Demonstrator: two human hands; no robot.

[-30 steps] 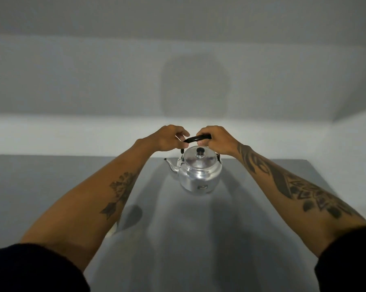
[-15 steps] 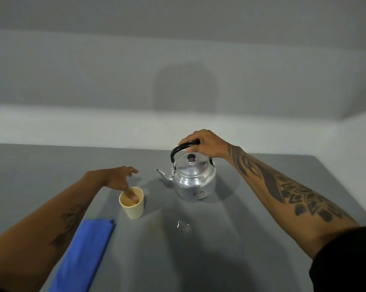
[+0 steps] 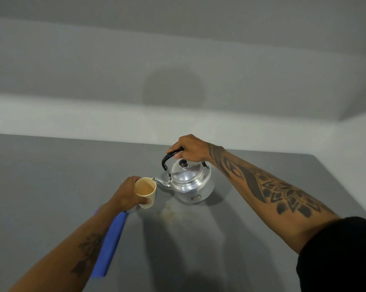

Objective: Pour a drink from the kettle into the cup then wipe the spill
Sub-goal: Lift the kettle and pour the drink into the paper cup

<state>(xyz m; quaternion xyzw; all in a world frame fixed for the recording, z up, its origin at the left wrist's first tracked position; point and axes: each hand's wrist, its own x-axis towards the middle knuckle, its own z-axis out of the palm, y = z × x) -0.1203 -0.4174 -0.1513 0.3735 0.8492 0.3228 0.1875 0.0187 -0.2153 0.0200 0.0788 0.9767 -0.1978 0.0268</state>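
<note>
A shiny metal kettle (image 3: 190,183) with a black handle is tipped to the left over the grey table (image 3: 51,175). My right hand (image 3: 189,148) grips its handle from above. The spout tip touches the rim of a cream cup (image 3: 146,191), which holds light brown drink. My left hand (image 3: 127,193) is wrapped around the cup from the left and holds it tilted toward the spout. A pale brown spill (image 3: 171,213) lies on the table in front of the kettle. A folded blue cloth (image 3: 111,243) lies beside and partly under my left forearm.
A grey wall with a white ledge (image 3: 93,123) runs along the table's far edge. The table's right edge (image 3: 334,175) slants away near my right arm.
My left hand went from dipping into the cup to gripping it and bringing it up to the spout. My right hand tipped the kettle left. The spill on the table has grown.
</note>
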